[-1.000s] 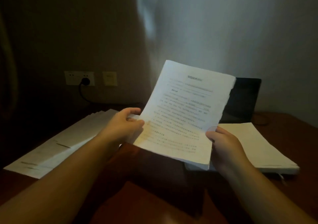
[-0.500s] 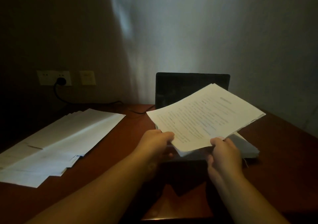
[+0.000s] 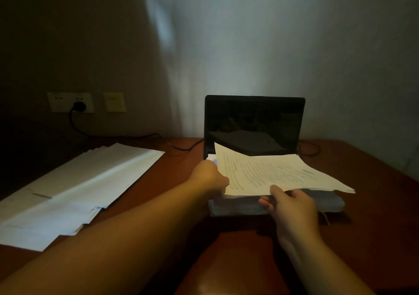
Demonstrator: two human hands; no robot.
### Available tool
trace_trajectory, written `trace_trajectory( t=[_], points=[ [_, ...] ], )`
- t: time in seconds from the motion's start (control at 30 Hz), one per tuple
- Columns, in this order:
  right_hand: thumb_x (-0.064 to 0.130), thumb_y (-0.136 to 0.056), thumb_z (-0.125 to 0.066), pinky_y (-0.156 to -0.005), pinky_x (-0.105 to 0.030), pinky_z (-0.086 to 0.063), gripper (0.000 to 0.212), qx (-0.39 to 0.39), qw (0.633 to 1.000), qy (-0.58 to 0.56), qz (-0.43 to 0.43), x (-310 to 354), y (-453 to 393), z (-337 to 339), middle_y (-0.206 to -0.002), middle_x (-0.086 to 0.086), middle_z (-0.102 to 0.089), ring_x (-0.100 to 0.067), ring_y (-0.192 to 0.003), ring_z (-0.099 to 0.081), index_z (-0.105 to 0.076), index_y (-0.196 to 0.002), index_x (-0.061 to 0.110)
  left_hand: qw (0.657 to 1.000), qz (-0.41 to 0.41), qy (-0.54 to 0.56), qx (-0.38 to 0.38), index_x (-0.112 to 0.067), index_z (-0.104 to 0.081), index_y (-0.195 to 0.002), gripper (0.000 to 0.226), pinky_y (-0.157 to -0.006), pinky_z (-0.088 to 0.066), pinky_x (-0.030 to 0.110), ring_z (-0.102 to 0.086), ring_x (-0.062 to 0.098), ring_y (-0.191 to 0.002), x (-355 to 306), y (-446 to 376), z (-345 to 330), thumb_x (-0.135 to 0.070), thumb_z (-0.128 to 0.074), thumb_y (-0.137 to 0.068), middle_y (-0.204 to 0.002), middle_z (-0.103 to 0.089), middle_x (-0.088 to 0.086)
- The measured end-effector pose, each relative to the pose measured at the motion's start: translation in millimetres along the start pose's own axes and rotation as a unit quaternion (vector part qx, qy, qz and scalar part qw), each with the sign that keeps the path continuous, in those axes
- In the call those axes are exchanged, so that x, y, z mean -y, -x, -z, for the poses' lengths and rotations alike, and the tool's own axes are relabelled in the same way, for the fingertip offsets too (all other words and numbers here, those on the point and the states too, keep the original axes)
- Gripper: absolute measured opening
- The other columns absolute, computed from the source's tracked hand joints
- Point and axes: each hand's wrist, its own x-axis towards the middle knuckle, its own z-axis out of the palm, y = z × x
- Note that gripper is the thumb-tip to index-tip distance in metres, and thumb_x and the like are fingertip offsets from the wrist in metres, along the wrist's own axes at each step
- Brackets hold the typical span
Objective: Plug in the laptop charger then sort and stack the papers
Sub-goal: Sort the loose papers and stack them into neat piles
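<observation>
Papers (image 3: 272, 172), printed and curling, gripped by both hands' fingers, left hand (image 3: 209, 176) and right hand (image 3: 292, 206), just above the stack (image 3: 238, 208); bare table (image 3: 374, 192) beside.

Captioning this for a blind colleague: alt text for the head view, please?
Both hands, left hand and right hand, hold a printed white paper bundle just above a thick paper stack on a reddish-brown wooden desk, before an open black laptop.

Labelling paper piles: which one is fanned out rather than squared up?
The spread pile at the table's left, sheets stepped and overlapping. The thick stack before the laptop has flush edges.
</observation>
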Motion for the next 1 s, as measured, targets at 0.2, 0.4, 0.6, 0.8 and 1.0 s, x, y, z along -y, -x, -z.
trace_trajectory(
  t=[0.2, 0.4, 0.6, 0.8, 1.0],
  points=[
    [0.018, -0.097, -0.060, -0.060, -0.027, -0.056, 0.012, 0.015, 0.999, 0.049, 0.002, -1, -3, -5, -0.088, -0.012, -0.067, -0.020, -0.072, -0.070, -0.061, -0.091, 0.007, 0.998, 0.008, -0.026, -0.063, -0.017, -0.041, -0.148, 0.068, -0.094, -0.053, 0.033, -0.054, 0.029, -0.127, 8, -6, 0, -0.013, -0.074, -0.088, -0.143, -0.051, 0.006],
    [0.031, -0.099, -0.057, -0.050, -0.027, -0.048, 0.031, 0.015, 0.997, 0.082, -0.006, 2, -1, 0, -0.075, -0.012, -0.063, -0.020, -0.058, -0.058, -0.064, -0.093, 0.002, 0.994, 0.000, -0.078, -0.082, -0.015, -0.060, -0.128, 0.047, -0.091, -0.058, 0.033, -0.062, 0.025, -0.109, 17, -11, -3, -0.018, -0.078, -0.085, -0.127, -0.061, 0.005],
    [0.034, -0.102, -0.051, -0.046, -0.025, -0.046, 0.034, 0.021, 0.994, 0.105, 0.002, -3, 11, -11, -0.078, -0.013, -0.067, -0.021, -0.056, -0.058, -0.067, -0.090, 0.007, 0.985, -0.025, -0.148, -0.083, -0.022, -0.058, -0.130, 0.047, -0.088, -0.058, 0.032, -0.063, 0.022, -0.108, 22, -11, -1, -0.027, -0.076, -0.086, -0.126, -0.062, 0.001],
    [0.031, -0.100, -0.054, -0.049, -0.025, -0.053, 0.018, 0.068, 0.976, 0.151, 0.142, -5, 21, -47, -0.083, 0.006, -0.071, -0.022, -0.055, -0.068, -0.066, -0.087, 0.029, 0.971, -0.069, -0.177, -0.148, -0.029, -0.053, -0.133, 0.042, -0.078, -0.054, 0.027, -0.059, 0.015, -0.098, 40, 1, 25, -0.036, -0.065, -0.093, -0.124, -0.059, -0.003],
    [0.031, -0.099, -0.056, -0.048, -0.025, -0.055, 0.011, 0.142, 0.964, 0.153, 0.168, -11, 26, -99, -0.066, 0.016, -0.069, -0.019, -0.054, -0.068, -0.063, -0.093, 0.035, 0.964, -0.066, -0.176, -0.189, -0.028, -0.053, -0.136, 0.043, -0.086, -0.054, 0.030, -0.061, 0.017, -0.108, 71, 6, 66, -0.036, -0.062, -0.094, -0.129, -0.061, -0.003]
  ],
)
